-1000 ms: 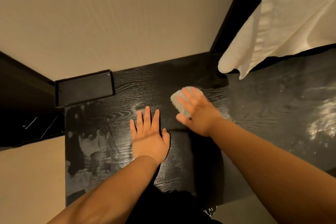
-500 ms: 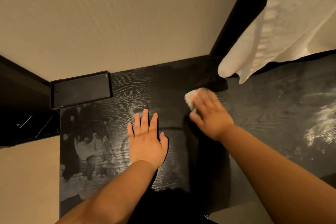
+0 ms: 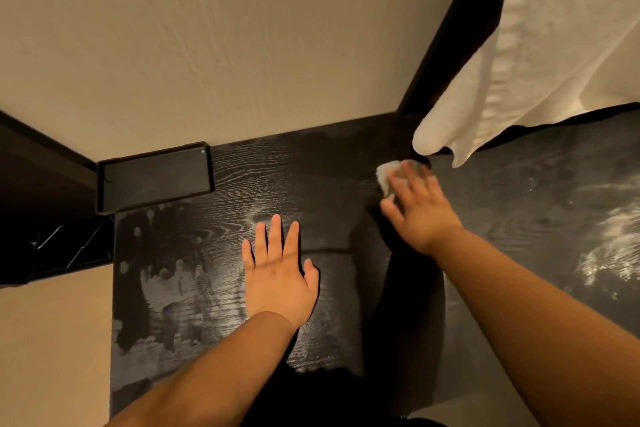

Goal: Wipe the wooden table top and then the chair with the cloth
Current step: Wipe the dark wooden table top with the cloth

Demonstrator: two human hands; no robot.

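The left hand [image 3: 277,274] lies flat in the lower centre of the frame, fingers straight, palm down on the black wood-grain tabletop [image 3: 304,177], holding nothing. Right of centre, the right hand [image 3: 420,211] presses its extended, blurred fingers onto the small pale crumpled cloth [image 3: 386,173], just below the hanging white textured fabric [image 3: 519,80]. A black rectangular tray [image 3: 152,180] sits at the left.

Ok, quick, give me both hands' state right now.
Left hand: open, flat on the table.
Right hand: open, fingers pressing the cloth to the table.
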